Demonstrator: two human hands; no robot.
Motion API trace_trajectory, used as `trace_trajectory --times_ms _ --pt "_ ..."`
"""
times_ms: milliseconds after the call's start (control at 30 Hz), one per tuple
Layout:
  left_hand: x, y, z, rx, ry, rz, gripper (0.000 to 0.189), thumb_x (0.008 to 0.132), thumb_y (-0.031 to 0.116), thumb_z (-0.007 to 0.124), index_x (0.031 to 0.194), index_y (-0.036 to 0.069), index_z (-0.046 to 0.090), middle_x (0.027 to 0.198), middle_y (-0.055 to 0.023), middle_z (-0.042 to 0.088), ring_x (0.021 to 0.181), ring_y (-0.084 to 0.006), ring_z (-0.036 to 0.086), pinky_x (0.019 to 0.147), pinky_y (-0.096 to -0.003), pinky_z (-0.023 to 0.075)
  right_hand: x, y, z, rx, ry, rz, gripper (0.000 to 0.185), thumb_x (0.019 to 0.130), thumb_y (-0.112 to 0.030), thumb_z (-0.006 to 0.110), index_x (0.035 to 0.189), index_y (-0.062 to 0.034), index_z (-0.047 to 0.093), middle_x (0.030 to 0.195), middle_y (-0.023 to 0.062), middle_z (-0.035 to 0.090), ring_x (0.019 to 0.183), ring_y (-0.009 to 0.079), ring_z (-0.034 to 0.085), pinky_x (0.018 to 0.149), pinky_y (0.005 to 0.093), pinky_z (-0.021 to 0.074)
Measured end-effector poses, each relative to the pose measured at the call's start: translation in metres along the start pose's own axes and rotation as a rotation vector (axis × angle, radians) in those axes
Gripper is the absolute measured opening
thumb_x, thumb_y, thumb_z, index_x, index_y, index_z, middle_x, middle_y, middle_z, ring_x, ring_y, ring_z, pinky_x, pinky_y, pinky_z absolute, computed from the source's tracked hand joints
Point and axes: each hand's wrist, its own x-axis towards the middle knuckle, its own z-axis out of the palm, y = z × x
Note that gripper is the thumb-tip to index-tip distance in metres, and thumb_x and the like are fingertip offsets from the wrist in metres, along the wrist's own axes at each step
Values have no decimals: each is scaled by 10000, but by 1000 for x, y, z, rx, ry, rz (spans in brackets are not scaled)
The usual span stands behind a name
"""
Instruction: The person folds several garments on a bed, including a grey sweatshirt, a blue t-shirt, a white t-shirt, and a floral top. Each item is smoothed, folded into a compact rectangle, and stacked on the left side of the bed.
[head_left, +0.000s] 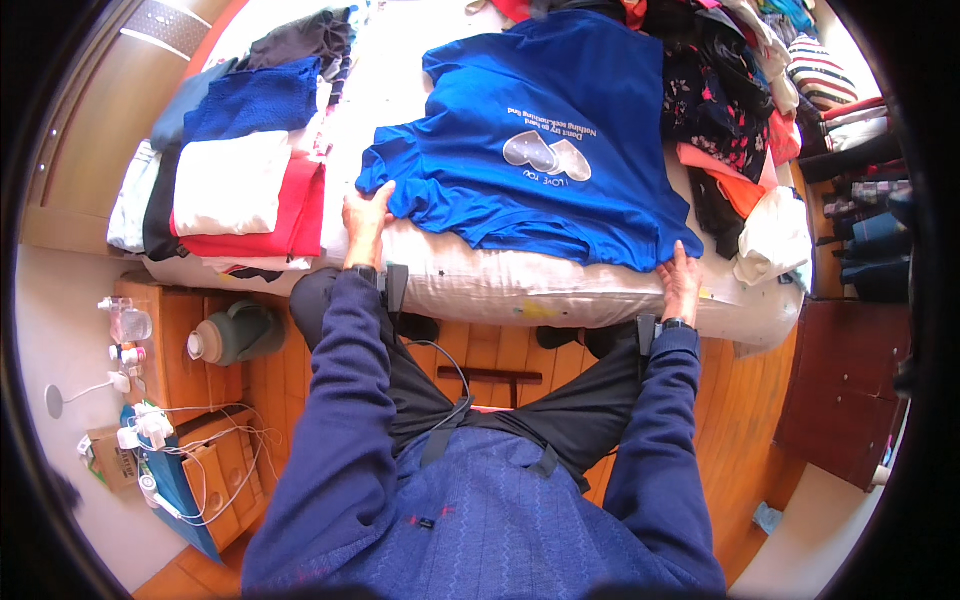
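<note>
A blue T-shirt with a printed heart design and lettering lies spread on the bed, its neckline toward me. At the near left, my left hand holds the edge of one sleeve between thumb and fingers. My right hand grips the other sleeve's corner at the near right, close to the bed's front edge. The fabric is bunched in folds along the left sleeve and around the collar. Some of the fingertips are hidden by the cloth.
Folded clothes are stacked left of the shirt. A loose heap of garments lies to its right, with a white cloth in front. A thermos jug and a wooden cabinet stand at left; a dark red cabinet at right.
</note>
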Motion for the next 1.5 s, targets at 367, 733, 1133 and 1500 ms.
trace_trajectory --times_ms 367,733,1133,1500 --pt "-26 29 -41 -357 81 -146 250 906 86 638 1143 12 663 961 -69 705 711 -178 682 493 -311 534 -12 -18 -2 -71 292 -175 154 1037 -285 660 938 -168 651 716 -74 552 581 48 487 526 206 414" --pt "-73 15 -53 -501 105 -213 303 959 86 613 1256 119 566 1070 -72 673 839 -212 685 634 -339 589 -8 -6 -17 12 219 -231 149 1065 -223 611 1044 -91 676 904 -4 677 742 98 622 632 243 502" --pt "-59 35 -33 -419 264 -77 345 852 59 778 1168 -16 662 1078 -107 712 943 -227 671 840 -368 556 1 -7 4 -100 378 -213 280 1050 -195 635 1195 44 659 1009 65 698 865 153 617 817 312 520" --pt "-151 99 60 227 -339 913 298 842 -24 625 1129 60 637 1211 -148 632 1225 -365 576 1072 -476 434 -15 1 5 -78 312 -246 341 1063 -180 592 1311 54 607 1135 83 679 982 160 599 888 308 499"
